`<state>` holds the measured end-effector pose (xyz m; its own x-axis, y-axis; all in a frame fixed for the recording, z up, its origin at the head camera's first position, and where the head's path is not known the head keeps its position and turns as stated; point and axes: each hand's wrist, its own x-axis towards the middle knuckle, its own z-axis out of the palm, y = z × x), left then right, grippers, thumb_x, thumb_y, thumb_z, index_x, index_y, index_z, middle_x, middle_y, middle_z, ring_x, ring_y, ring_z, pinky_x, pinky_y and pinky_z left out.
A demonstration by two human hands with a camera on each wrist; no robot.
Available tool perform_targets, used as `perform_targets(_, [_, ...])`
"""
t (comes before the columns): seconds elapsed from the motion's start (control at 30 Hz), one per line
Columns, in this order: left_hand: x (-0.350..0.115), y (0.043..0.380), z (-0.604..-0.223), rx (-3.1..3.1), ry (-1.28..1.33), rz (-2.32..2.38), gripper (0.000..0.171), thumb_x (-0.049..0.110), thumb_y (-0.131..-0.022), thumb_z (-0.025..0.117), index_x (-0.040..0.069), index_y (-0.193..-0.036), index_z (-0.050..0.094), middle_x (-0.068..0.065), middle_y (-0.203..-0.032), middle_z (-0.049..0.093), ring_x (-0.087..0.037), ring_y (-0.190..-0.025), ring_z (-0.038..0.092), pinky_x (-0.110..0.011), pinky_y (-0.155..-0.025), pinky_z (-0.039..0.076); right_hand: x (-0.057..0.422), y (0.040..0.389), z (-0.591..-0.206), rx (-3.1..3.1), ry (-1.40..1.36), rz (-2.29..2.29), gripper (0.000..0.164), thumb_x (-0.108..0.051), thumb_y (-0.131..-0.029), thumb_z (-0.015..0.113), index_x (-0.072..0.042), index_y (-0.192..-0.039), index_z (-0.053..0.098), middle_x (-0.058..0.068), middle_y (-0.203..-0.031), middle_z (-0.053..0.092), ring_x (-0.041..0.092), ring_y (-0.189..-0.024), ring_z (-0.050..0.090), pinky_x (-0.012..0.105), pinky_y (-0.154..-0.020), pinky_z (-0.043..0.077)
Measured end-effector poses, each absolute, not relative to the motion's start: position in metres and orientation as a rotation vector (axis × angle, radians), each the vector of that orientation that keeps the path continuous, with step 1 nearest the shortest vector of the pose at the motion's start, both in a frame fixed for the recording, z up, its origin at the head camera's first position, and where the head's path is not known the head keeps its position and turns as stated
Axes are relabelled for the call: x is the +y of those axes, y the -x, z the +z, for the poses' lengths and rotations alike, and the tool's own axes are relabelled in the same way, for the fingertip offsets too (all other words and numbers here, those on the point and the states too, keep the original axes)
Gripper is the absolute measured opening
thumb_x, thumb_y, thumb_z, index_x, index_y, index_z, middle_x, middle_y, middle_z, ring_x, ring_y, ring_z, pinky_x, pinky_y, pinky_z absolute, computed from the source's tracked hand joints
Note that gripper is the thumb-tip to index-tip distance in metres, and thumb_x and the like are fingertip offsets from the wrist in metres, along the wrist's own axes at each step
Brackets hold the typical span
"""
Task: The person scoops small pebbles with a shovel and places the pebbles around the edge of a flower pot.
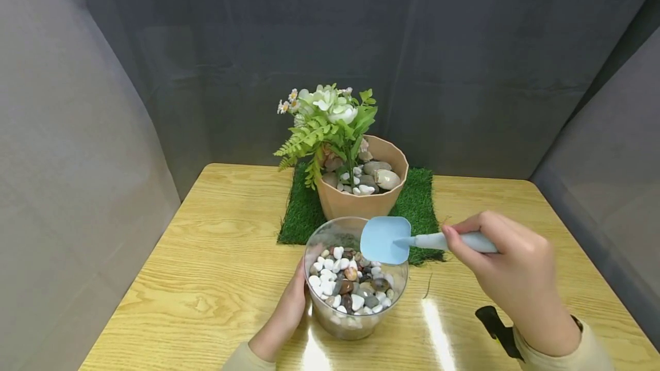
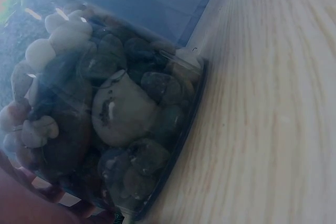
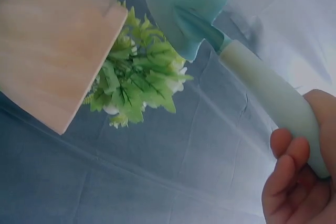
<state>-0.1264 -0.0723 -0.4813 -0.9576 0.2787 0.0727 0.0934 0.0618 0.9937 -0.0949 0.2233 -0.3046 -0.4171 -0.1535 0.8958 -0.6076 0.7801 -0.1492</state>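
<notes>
The hands are apart, one on either side of the clear bowl. The left hand touches the bowl's near-left side; how far its fingers bend round the wall is partly hidden, so I cannot tell whether they grip it. The bowl stands upright on the table, just to the right of that hand, and holds stones: white, brown, grey and reddish, some larger ones showing through the wall beside the left fingers.

The right hand is raised to the right of the bowl, its thumb and fingers clamped on the handle of the pale blue trowel. The blade points from that hand toward the left and overlaps the bowl's far-right rim in the head view; I cannot tell whether they touch.

Beyond both hands, behind the bowl, a tan pot sits on a green mat. Stones lie in it too, and white flowers with green leaves rise from its left part. A black strap crosses the right wrist, and dark cloth hangs beyond everything.
</notes>
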Motion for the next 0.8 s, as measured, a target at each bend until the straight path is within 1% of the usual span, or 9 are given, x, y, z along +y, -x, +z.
perform_targets(0.13, [-0.072,0.126,-0.482,2.178,-0.393,2.029,0.065,0.037,-0.114,0.004,0.001,-0.160,0.031,-0.019,-0.168,0.028,-0.041,-0.158,0.013,-0.062,-0.128,0.002,0.216,0.091,-0.311,-1.973,-0.682,0.500,0.050,-0.048,-0.104,0.057,-0.013,-0.068,0.064,-0.007,-0.060,0.061,0.002,-0.050,0.039,0.016,-0.044,0.033])
perform_targets(0.27, [-0.072,0.127,-0.482,2.181,-0.405,2.031,0.064,0.036,-0.114,0.005,-0.001,-0.160,0.031,-0.019,-0.168,0.028,-0.041,-0.158,0.013,-0.061,-0.128,0.002,0.210,0.090,-0.317,-1.955,-0.807,0.444,0.047,-0.040,-0.107,0.054,-0.013,-0.069,0.060,-0.010,-0.061,0.053,0.003,-0.051,0.039,0.015,-0.044,0.034])
perform_targets(0.37, [-0.072,0.127,-0.481,2.178,-0.382,2.026,0.066,0.040,-0.114,0.005,0.002,-0.160,0.032,-0.017,-0.168,0.029,-0.040,-0.159,0.014,-0.062,-0.128,0.002,0.205,0.091,-0.320,-1.945,-0.872,0.385,0.045,-0.032,-0.108,0.050,-0.013,-0.068,0.058,-0.010,-0.062,0.047,0.004,-0.052,0.037,0.014,-0.045,0.032])
perform_targets(0.47, [-0.072,0.126,-0.480,2.170,-0.347,2.018,0.068,0.045,-0.113,0.005,0.006,-0.161,0.033,-0.013,-0.169,0.030,-0.038,-0.159,0.014,-0.062,-0.127,0.001,0.200,0.093,-0.322,-1.954,-0.918,0.347,0.043,-0.027,-0.109,0.047,-0.013,-0.069,0.057,-0.009,-0.063,0.045,0.005,-0.053,0.038,0.015,-0.045,0.033])
perform_targets(0.57, [-0.072,0.126,-0.479,2.160,-0.326,2.019,0.068,0.045,-0.113,0.004,0.008,-0.161,0.033,-0.012,-0.169,0.030,-0.037,-0.159,0.015,-0.061,-0.128,0.001,0.197,0.097,-0.325,-1.972,-0.941,0.339,0.043,-0.027,-0.109,0.046,-0.014,-0.070,0.057,-0.009,-0.064,0.046,0.006,-0.053,0.038,0.016,-0.045,0.033])
perform_targets(0.73, [-0.072,0.127,-0.480,2.119,-0.332,2.051,0.066,0.042,-0.113,0.005,0.004,-0.161,0.032,-0.015,-0.169,0.029,-0.037,-0.159,0.013,-0.059,-0.129,0.003,0.198,0.107,-0.332,-2.009,-0.959,0.338,0.044,-0.032,-0.110,0.044,-0.016,-0.069,0.052,-0.011,-0.064,0.043,0.003,-0.054,0.033,0.013,-0.044,0.027])
perform_targets(0.8, [-0.072,0.127,-0.481,2.109,-0.333,2.059,0.066,0.041,-0.114,0.005,0.003,-0.161,0.032,-0.015,-0.169,0.028,-0.038,-0.159,0.013,-0.058,-0.129,0.003,0.201,0.114,-0.335,-2.033,-0.980,0.351,0.043,-0.032,-0.109,0.043,-0.017,-0.070,0.051,-0.011,-0.064,0.043,0.002,-0.054,0.033,0.013,-0.045,0.028])
